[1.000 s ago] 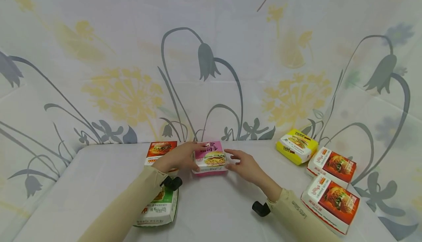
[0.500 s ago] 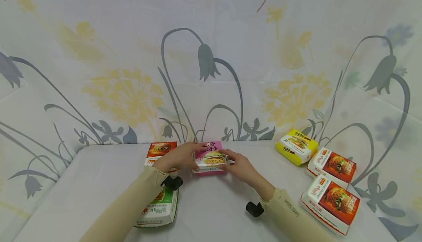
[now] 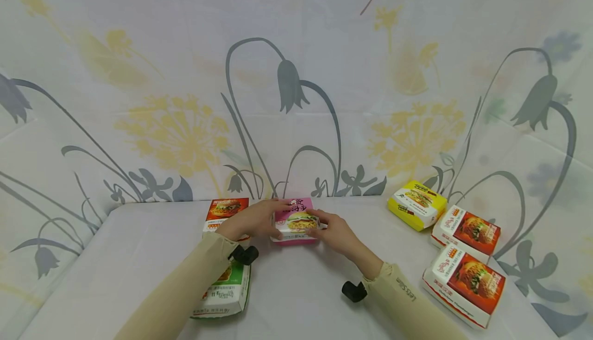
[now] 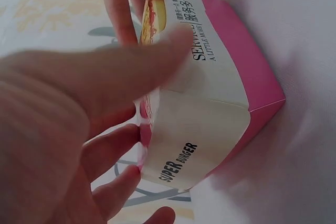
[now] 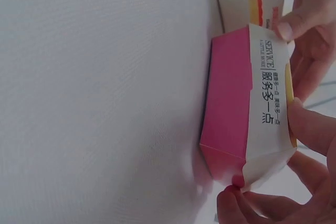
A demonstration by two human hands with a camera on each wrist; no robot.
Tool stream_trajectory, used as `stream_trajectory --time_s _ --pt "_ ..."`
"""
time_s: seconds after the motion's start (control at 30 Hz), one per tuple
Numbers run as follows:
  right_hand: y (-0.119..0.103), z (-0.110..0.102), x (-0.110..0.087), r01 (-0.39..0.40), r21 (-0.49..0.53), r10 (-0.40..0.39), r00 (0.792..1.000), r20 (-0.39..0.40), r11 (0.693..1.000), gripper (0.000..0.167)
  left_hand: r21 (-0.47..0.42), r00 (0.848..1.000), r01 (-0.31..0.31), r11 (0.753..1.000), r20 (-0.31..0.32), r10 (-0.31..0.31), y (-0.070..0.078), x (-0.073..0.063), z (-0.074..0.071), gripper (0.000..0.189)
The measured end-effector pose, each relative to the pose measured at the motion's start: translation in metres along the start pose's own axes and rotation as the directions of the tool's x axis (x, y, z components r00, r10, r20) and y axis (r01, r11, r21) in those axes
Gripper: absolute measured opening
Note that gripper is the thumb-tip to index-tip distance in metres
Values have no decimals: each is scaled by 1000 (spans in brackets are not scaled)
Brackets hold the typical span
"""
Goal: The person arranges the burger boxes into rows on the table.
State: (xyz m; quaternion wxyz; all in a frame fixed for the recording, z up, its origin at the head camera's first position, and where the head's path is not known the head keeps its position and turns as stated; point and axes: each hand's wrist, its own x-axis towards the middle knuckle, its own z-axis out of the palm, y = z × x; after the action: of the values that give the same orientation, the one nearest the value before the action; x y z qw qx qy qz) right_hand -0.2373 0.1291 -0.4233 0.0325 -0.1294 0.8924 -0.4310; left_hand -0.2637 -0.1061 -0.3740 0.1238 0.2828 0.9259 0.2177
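Note:
A pink and white burger box (image 3: 302,221) with a printed burger on its lid sits on the white-covered table near the back wall. My left hand (image 3: 254,220) holds it at the left end, thumb along the front edge and fingers over the top. From the opposite end my right hand (image 3: 337,232) grips the right side, thumb at the front. The right wrist view shows the pink lower half of the burger box (image 5: 231,98) close over the cloth and the lid down. Part of the lid is hidden by my fingers.
A red and white burger box (image 3: 229,210) stands left of the pink one, partly behind my left hand. Nearer lies a green and white box (image 3: 229,292) under my left sleeve. On the right are a yellow box (image 3: 418,206) and two red ones (image 3: 477,234) (image 3: 477,283).
My right hand has moved left and closed in on the right end of the pink burger box. The left hand has stayed almost still, and the other boxes have not moved.

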Motion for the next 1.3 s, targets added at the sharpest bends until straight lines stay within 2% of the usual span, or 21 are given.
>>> stream_trajectory --time_s 0.43,0.7,0.97,1.17,1.3 --pt "-2 -2 1 0 0 0 1000 -3 1000 55 2 999 44 999 -22 -44 3 2 -1 64" --pt "-1 1 1 -12 25 12 1000 8 1000 55 -11 999 33 999 -22 -33 4 0 0 63" --pt "-2 -1 -1 -12 4 12 1000 12 1000 49 -21 1000 -8 1000 -14 7 -1 -1 2 54" --pt "-3 -1 -2 -13 9 13 1000 15 1000 48 -32 1000 17 999 -9 -17 -1 -2 0 53" --pt "-2 -1 -2 -27 26 27 1000 14 999 48 -47 1000 2 999 -5 -2 -2 -1 1 55"
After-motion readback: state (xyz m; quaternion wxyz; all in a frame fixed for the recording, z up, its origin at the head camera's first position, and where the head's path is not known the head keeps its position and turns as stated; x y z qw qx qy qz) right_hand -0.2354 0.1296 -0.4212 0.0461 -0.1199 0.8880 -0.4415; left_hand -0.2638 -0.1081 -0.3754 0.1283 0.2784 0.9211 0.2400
